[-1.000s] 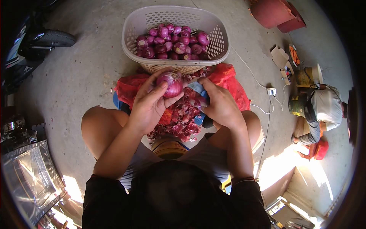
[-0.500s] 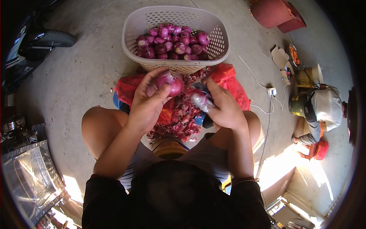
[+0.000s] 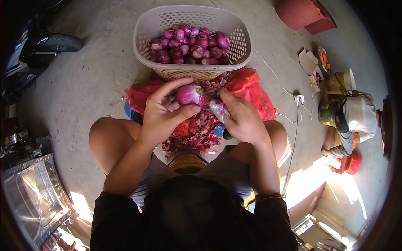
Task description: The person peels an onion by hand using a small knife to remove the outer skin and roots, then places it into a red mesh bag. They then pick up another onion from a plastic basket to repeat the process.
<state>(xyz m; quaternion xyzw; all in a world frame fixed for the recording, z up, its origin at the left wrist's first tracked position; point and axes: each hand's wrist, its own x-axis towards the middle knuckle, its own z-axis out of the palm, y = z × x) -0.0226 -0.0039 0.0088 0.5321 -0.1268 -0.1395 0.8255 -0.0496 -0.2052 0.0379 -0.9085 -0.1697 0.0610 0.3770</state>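
Observation:
My left hand (image 3: 165,111) holds a purple-red onion (image 3: 190,95) between thumb and fingers, its pale, stringy end turned to the right. Close beside it, my right hand (image 3: 245,117) is closed on what looks like a small knife (image 3: 218,109), wrapped in clear, shiny plastic. Its dark tip is at the onion's right side; whether it touches cannot be made out. Below both hands lies a heap of dry onion skins (image 3: 199,136) over red mesh sacking (image 3: 255,98). Just beyond stands a beige perforated basket (image 3: 144,42) with many peeled-looking onions (image 3: 184,46) inside.
A yellow-rimmed bucket (image 3: 184,163) is between my knees. To the right are a power strip (image 3: 298,99) with cables, a cardboard box (image 3: 309,62), and another person (image 3: 360,117) bending near buckets. A motorcycle wheel (image 3: 58,42) stands at left, red tubs (image 3: 297,14) at upper right.
The onion has turned in my left hand, its pale end now facing right, and moved slightly lower. My right hand has shifted a little left and down, bringing the tool nearer the onion.

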